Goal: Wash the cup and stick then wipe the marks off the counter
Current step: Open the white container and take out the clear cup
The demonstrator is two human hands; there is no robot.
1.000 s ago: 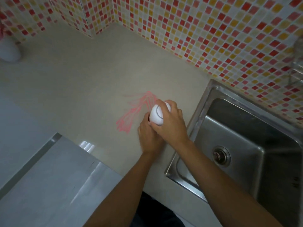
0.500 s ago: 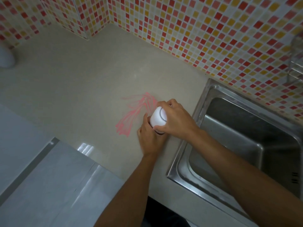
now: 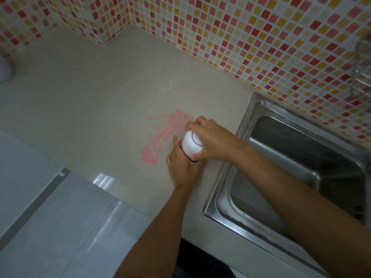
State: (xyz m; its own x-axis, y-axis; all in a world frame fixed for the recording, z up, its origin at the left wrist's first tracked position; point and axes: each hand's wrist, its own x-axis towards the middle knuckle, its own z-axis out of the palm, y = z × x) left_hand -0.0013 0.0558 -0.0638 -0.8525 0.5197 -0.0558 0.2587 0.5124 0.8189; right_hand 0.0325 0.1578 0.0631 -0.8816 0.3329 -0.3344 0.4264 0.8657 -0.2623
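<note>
A white cup (image 3: pixel 189 144) is upside down, its ringed base facing up, just above the beige counter (image 3: pixel 96 101) beside the sink. My right hand (image 3: pixel 212 139) grips it from above and the right. My left hand (image 3: pixel 183 167) wraps its lower part from below, hiding the rim. Pink marks (image 3: pixel 162 135) streak the counter just left of the cup. No stick shows.
A steel sink (image 3: pixel 301 163) lies to the right of my hands. Mosaic tile walls (image 3: pixel 241 41) close the back and right. A white object (image 3: pixel 4 67) sits at the far left edge. A metal rack (image 3: pixel 362 63) hangs at the right edge. Grey floor (image 3: pixel 50 227) lies below the counter's front edge.
Both hands keep hold of the cup. It has tipped a little and dropped slightly toward the counter, with my right hand shifted further over its top.
</note>
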